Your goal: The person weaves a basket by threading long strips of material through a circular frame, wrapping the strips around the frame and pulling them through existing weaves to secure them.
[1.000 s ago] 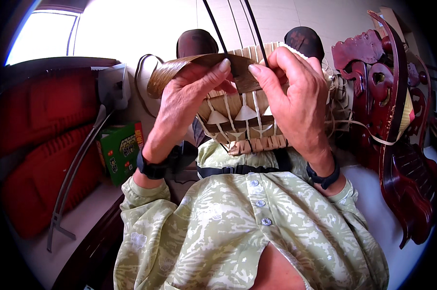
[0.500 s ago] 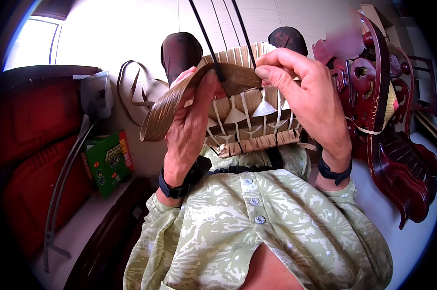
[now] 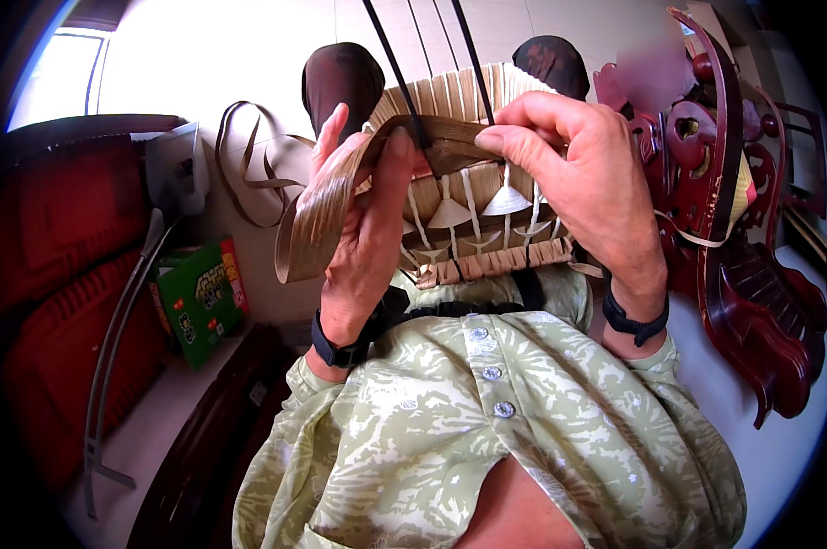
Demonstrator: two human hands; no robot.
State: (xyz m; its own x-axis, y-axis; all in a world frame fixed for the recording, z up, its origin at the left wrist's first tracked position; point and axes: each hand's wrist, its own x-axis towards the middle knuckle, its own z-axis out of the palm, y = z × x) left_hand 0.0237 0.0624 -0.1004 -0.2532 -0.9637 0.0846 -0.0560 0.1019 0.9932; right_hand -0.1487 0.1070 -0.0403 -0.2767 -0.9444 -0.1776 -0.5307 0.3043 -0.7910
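A woven basket (image 3: 496,263) with straw-wrapped rims, white cords and pale fan-shaped pieces rests at my lap. Long thin black rods (image 3: 469,57) rise out of it. Across its top runs a wide, glossy brown strip (image 3: 314,224), bent into a loop on the left. My left hand (image 3: 366,220) pinches the strip between thumb and fingers beside the left rod. Close to the right rod, my right hand (image 3: 585,174) has thumb and forefinger closed on the strip's other part; its remaining fingers are partly hidden behind.
Thin brown strips (image 3: 233,174) curl over the floor at the left. Further left are a red padded seat (image 3: 79,229), a grey metal stand (image 3: 120,366) and a green box (image 3: 196,306). Carved dark-red wooden furniture (image 3: 717,165) stands close on my right.
My left hand has tilted and its forefinger stands out straighter; the strip's loop hangs a little lower. The right hand keeps its pinch. The view has shifted slightly.
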